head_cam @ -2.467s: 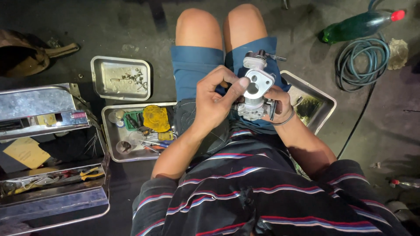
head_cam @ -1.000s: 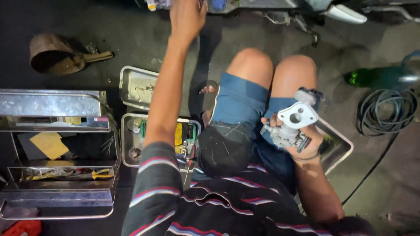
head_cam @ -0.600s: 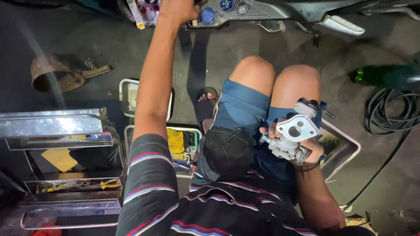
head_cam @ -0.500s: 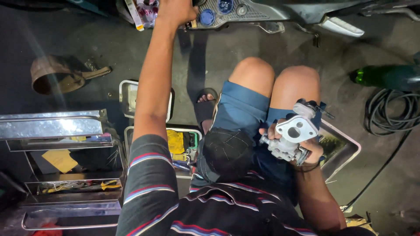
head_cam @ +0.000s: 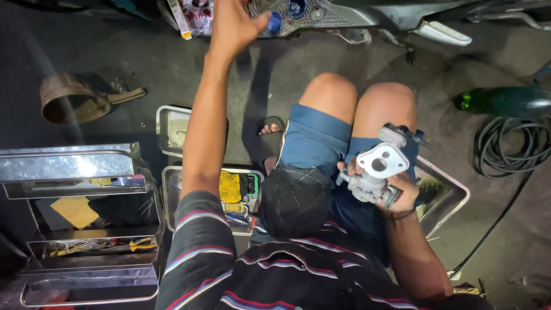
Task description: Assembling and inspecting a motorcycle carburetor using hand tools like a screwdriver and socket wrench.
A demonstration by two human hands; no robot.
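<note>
My right hand [head_cam: 403, 194] is shut on a grey metal carburettor [head_cam: 376, 171], held over my right thigh with its round flange facing up. My left arm is stretched forward, and my left hand [head_cam: 232, 26] is up at the underside of a motorcycle [head_cam: 367, 14] at the top of the view. Its thumb lies next to a blue cap [head_cam: 276, 22]. The fingertips run off the frame's top edge, so what they touch is hidden.
Two metal trays [head_cam: 172, 129] with small parts and a yellow cloth [head_cam: 229, 186] lie left of my legs; another tray [head_cam: 453, 189] is at my right. An open metal toolbox [head_cam: 74, 166] stands left. A green bottle [head_cam: 505, 100], a coiled hose [head_cam: 511, 146] and a brown band [head_cam: 72, 103] lie on the floor.
My left hand has let go of the carburettor and reached forward to the motorcycle. My right hand keeps the carburettor, now lower right in view.
</note>
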